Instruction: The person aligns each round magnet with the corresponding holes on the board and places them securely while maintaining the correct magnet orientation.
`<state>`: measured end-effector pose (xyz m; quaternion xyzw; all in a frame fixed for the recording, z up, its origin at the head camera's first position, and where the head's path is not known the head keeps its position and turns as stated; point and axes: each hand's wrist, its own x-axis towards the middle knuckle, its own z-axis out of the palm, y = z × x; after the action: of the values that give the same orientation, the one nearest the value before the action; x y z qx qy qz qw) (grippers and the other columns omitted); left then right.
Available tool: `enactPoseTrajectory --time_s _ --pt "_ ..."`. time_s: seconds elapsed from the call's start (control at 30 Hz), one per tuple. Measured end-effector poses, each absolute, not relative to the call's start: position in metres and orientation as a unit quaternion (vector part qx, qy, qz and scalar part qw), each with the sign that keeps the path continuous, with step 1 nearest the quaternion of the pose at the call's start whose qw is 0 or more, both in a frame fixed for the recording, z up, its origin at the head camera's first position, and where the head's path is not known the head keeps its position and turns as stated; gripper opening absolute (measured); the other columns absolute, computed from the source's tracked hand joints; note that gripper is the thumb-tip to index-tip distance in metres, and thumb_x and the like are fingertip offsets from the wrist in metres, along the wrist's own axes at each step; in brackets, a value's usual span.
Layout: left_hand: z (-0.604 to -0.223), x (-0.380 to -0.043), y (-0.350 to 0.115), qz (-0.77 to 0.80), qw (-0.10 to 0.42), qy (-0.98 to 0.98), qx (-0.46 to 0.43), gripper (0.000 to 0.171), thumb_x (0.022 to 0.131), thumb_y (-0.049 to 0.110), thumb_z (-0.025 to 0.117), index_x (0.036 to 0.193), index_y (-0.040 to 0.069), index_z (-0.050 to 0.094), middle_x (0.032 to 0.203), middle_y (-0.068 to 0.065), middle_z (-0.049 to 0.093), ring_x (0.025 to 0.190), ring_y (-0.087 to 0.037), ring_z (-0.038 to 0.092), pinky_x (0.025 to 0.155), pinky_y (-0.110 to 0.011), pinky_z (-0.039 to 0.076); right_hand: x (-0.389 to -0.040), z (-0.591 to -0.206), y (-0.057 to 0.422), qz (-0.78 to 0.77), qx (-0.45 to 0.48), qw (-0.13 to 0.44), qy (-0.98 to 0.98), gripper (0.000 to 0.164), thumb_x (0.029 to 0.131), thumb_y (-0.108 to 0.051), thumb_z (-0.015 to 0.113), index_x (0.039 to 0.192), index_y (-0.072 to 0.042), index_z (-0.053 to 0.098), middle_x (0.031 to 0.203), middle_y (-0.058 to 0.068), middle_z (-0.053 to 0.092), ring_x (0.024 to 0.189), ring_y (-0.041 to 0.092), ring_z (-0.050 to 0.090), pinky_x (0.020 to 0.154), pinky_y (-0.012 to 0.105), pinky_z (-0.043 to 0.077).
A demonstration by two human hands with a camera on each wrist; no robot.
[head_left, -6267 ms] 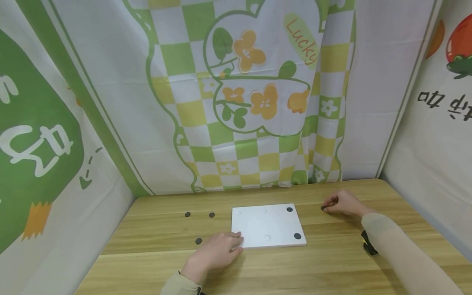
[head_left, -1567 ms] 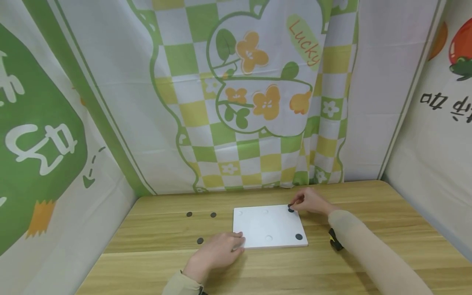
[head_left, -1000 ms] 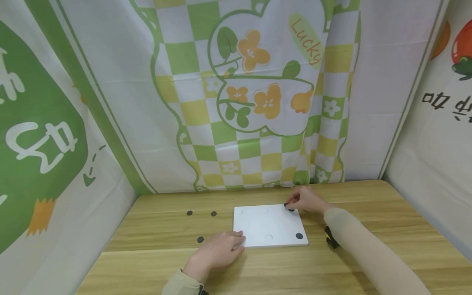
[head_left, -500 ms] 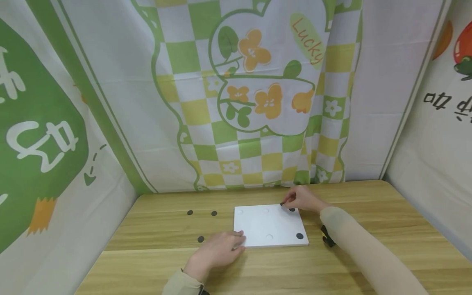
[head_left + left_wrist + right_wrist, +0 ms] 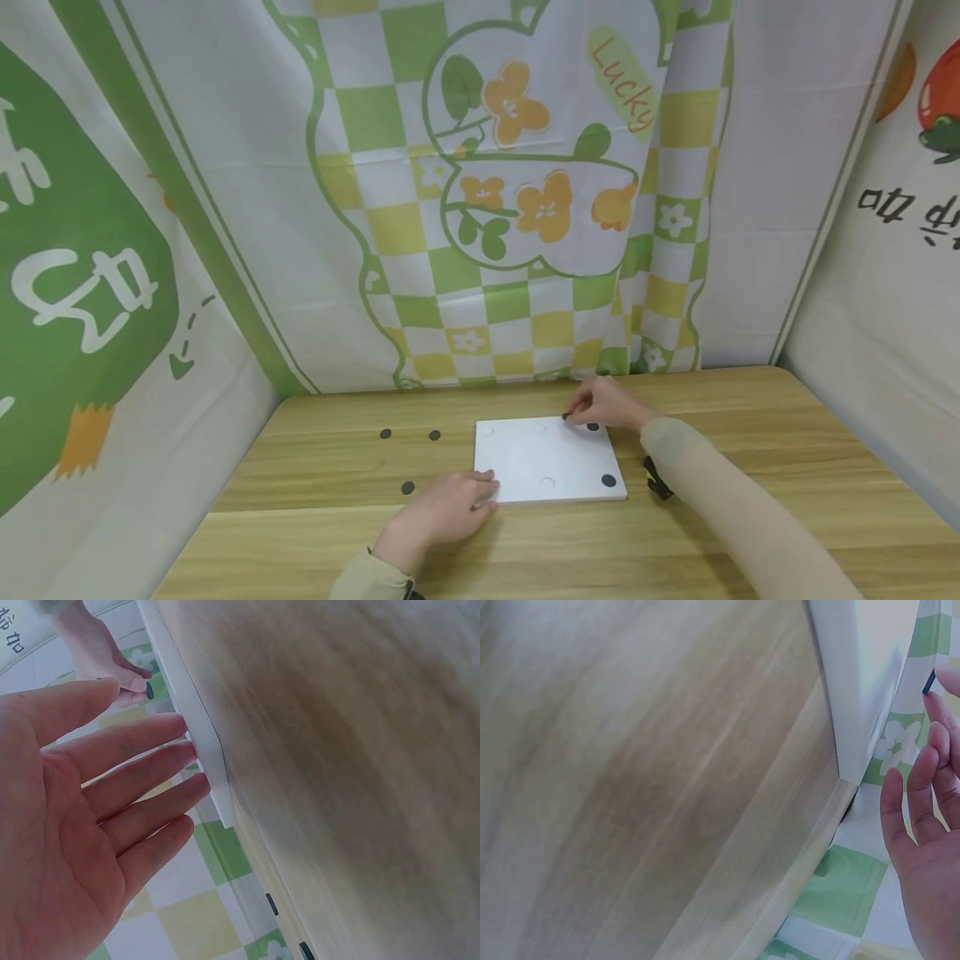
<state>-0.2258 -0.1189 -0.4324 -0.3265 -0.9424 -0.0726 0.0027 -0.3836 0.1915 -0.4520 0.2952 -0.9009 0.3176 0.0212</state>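
A white rectangular board [image 5: 517,467] with shallow round recesses lies on the table. Black discs fill its back right recess [image 5: 593,427] and its front right one [image 5: 608,481]. My right hand [image 5: 606,402] pinches another black disc [image 5: 566,417] between thumb and fingertip, over the board's back edge, close to the back middle recess [image 5: 542,429]. That disc shows edge-on in the right wrist view. With fingers nearly straight, my left hand [image 5: 442,508] rests at the board's front left corner; its fingertips [image 5: 196,784] touch the board's edge in the left wrist view.
Left of the board, three loose black discs lie on the wooden table [image 5: 315,475]: two towards the back [image 5: 386,433] [image 5: 435,435] and one nearer the left hand [image 5: 407,487]. A checkered curtain [image 5: 517,317] hangs behind the table, with printed cloth walls on both sides.
My right hand has brought the disc from the table right of the board to its back edge, then slid leftward past the back right disc. My left hand stays at the corner.
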Motion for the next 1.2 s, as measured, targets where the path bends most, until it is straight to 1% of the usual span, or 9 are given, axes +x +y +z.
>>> enactPoseTrajectory --time_s 0.17,0.27,0.5,0.6,0.77,0.97,1.2 --pt "-0.433 -0.226 -0.119 -0.074 0.002 -0.942 -0.326 0.037 0.095 0.033 0.052 0.125 0.012 0.062 0.133 -0.006 0.058 0.121 -0.025 0.057 0.104 -0.040 0.046 -0.384 -0.451 0.187 0.313 0.300 0.021 -0.901 0.011 0.073 -0.022 0.081 0.078 -0.015 0.074 0.075 -0.006 0.066 0.067 0.004 0.056 0.060 0.017 0.050" --pt "-0.433 -0.226 -0.119 -0.073 0.001 -0.943 -0.326 0.038 0.096 0.034 0.051 0.125 0.012 0.062 0.134 -0.006 0.058 0.121 -0.025 0.057 0.104 -0.040 0.045 -0.383 -0.449 0.184 0.314 0.300 0.014 -0.901 0.011 0.073 -0.021 0.080 0.080 -0.014 0.074 0.076 -0.005 0.066 0.068 0.006 0.057 0.061 0.018 0.051" --pt "-0.433 -0.226 -0.119 -0.075 0.011 -0.939 -0.336 0.036 0.095 0.031 0.053 0.124 0.010 0.063 0.132 -0.008 0.059 0.119 -0.026 0.058 0.103 -0.040 0.046 -0.383 -0.451 0.179 0.297 0.307 0.018 -0.904 0.012 0.074 -0.024 0.080 0.080 -0.016 0.074 0.077 -0.006 0.065 0.069 0.004 0.056 0.063 0.018 0.050" --pt "-0.433 -0.226 -0.119 -0.074 0.007 -0.940 -0.334 0.037 0.095 0.032 0.053 0.124 0.011 0.063 0.132 -0.007 0.059 0.120 -0.025 0.058 0.103 -0.040 0.046 -0.384 -0.452 0.177 0.292 0.307 0.020 -0.905 0.012 0.074 -0.025 0.080 0.080 -0.017 0.074 0.077 -0.006 0.064 0.070 0.004 0.055 0.063 0.018 0.049" --pt "-0.432 -0.225 -0.118 -0.071 -0.003 -0.943 -0.326 0.038 0.096 0.034 0.052 0.125 0.012 0.062 0.133 -0.005 0.058 0.121 -0.024 0.057 0.104 -0.040 0.046 -0.382 -0.451 0.174 0.289 0.307 0.016 -0.907 0.011 0.074 -0.025 0.080 0.080 -0.017 0.074 0.076 -0.007 0.063 0.070 0.005 0.055 0.063 0.018 0.048" --pt "-0.431 -0.224 -0.118 -0.070 0.002 -0.941 -0.332 0.037 0.095 0.033 0.052 0.124 0.011 0.063 0.132 -0.006 0.059 0.119 -0.024 0.058 0.102 -0.039 0.047 -0.382 -0.451 0.169 0.287 0.308 0.009 -0.907 0.011 0.074 -0.026 0.080 0.080 -0.017 0.074 0.076 -0.007 0.062 0.069 0.005 0.053 0.062 0.018 0.047" --pt "-0.431 -0.226 -0.118 -0.074 0.004 -0.940 -0.333 0.036 0.095 0.032 0.053 0.123 0.011 0.064 0.131 -0.006 0.060 0.119 -0.024 0.058 0.102 -0.039 0.047 -0.384 -0.451 0.163 0.292 0.313 0.008 -0.904 0.012 0.073 -0.025 0.080 0.079 -0.017 0.074 0.076 -0.006 0.063 0.067 0.005 0.056 0.060 0.018 0.049"
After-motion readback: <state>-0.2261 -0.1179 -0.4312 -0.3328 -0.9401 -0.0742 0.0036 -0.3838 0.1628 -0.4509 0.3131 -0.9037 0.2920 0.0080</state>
